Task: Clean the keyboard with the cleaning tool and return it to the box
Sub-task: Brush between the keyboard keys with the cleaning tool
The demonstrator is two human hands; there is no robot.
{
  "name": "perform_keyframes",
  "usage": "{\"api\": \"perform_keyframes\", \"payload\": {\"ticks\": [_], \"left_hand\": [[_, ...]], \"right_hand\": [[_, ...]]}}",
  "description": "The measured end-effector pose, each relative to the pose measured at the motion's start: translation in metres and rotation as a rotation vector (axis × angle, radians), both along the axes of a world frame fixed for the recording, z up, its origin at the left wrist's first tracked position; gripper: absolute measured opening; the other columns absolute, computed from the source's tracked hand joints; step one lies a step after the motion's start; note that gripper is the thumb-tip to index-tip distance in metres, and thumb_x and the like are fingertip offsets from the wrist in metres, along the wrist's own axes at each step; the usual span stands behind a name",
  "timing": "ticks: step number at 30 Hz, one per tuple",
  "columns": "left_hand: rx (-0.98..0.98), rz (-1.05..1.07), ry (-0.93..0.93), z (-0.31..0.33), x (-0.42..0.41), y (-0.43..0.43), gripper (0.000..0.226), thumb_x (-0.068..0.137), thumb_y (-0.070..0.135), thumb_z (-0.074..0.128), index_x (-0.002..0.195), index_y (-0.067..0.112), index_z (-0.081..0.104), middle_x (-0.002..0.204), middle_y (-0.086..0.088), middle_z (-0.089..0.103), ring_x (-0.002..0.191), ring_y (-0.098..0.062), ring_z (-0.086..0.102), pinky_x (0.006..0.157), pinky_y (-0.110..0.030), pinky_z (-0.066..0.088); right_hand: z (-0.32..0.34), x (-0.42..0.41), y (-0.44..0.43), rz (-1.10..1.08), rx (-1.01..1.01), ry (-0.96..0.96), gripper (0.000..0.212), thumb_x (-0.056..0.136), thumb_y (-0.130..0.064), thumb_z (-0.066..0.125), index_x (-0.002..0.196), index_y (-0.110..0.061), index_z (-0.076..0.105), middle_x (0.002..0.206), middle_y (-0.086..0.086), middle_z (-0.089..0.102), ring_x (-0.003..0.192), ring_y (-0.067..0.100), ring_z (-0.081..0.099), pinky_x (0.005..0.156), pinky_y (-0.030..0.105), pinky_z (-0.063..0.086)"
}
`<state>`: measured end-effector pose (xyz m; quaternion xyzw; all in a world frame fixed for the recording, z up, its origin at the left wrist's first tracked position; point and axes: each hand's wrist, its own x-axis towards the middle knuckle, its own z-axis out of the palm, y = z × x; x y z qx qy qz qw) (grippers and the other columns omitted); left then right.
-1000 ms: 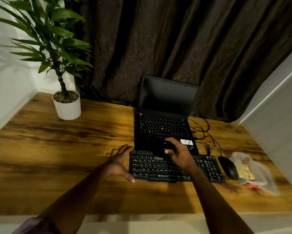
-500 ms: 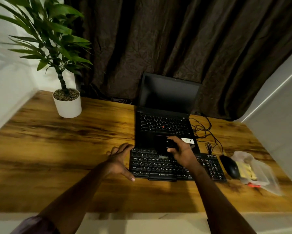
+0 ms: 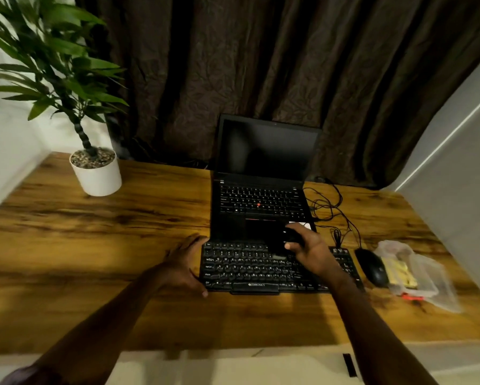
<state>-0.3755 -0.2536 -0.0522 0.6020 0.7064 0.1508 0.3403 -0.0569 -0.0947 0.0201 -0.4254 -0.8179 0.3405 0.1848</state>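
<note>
A black external keyboard (image 3: 249, 269) lies on the wooden desk in front of an open black laptop (image 3: 261, 207). My right hand (image 3: 312, 250) grips a dark cleaning tool (image 3: 284, 241) over the keyboard's upper middle rows, its lower end touching the keys. My left hand (image 3: 184, 262) holds the keyboard's left edge, fingers curved at the far corner and thumb at the near corner. A clear plastic box (image 3: 416, 273) with yellow contents sits to the right of the mouse.
A black mouse (image 3: 372, 266) lies between the keyboard and the box, with tangled cables (image 3: 330, 209) behind it. A potted plant (image 3: 95, 170) stands at the desk's back left. A dark curtain hangs behind and a white wall rises on the right.
My right hand with the tool has shifted rightward along the keyboard's top rows. My left hand has closed in on the keyboard's left edge. The camera has drifted slightly.
</note>
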Motion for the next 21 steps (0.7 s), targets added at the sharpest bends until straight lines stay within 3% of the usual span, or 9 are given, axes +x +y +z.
{"api": "perform_keyframes", "payload": {"ticks": [4,7,10,14,21], "left_hand": [[-0.041,0.003,0.022,0.010,0.005,-0.001,0.147,0.041,0.054,0.095,0.155,0.043,0.002,0.166,0.012,-0.007,0.152,-0.023,-0.001,0.119,-0.055,0.004],[-0.062,-0.002,0.007,0.009,0.004,0.000,0.156,0.024,0.074,0.082,0.154,0.047,0.000,0.165,0.013,-0.008,0.152,-0.025,-0.004,0.119,-0.058,0.001],[-0.065,0.010,-0.019,-0.001,-0.001,0.000,0.155,0.021,0.080,0.081,0.150,0.055,-0.001,0.165,0.015,-0.009,0.152,-0.029,-0.006,0.118,-0.061,0.000],[-0.083,-0.011,0.011,-0.002,0.000,0.001,0.158,0.016,0.086,0.076,0.150,0.055,-0.004,0.165,0.012,-0.012,0.152,-0.031,-0.006,0.118,-0.063,0.000],[-0.077,0.005,-0.017,0.002,0.002,0.001,0.162,0.009,0.089,0.071,0.150,0.053,0.000,0.166,0.010,-0.008,0.152,-0.028,-0.003,0.119,-0.063,0.006]], "right_hand": [[0.000,-0.014,-0.003,0.063,0.004,0.024,0.047,0.089,-0.005,0.066,0.118,-0.041,0.055,0.112,0.004,0.064,0.101,0.016,0.065,0.079,0.030,0.060],[0.005,-0.001,0.003,0.056,0.010,0.019,0.045,0.090,-0.004,0.065,0.120,-0.037,0.055,0.110,0.002,0.062,0.098,0.018,0.064,0.071,0.026,0.059],[0.009,0.023,0.007,0.001,0.004,-0.055,0.048,0.091,-0.001,0.062,0.129,-0.028,0.054,0.108,-0.002,0.060,0.097,0.018,0.062,0.075,0.031,0.060],[0.011,0.044,0.012,-0.041,0.069,-0.106,0.047,0.091,-0.003,0.063,0.129,-0.029,0.054,0.105,0.001,0.064,0.091,0.012,0.063,0.062,0.016,0.053],[0.002,0.019,0.005,0.022,0.044,-0.053,0.047,0.091,-0.003,0.062,0.130,-0.028,0.052,0.112,0.003,0.062,0.099,0.015,0.064,0.076,0.033,0.062]]}}
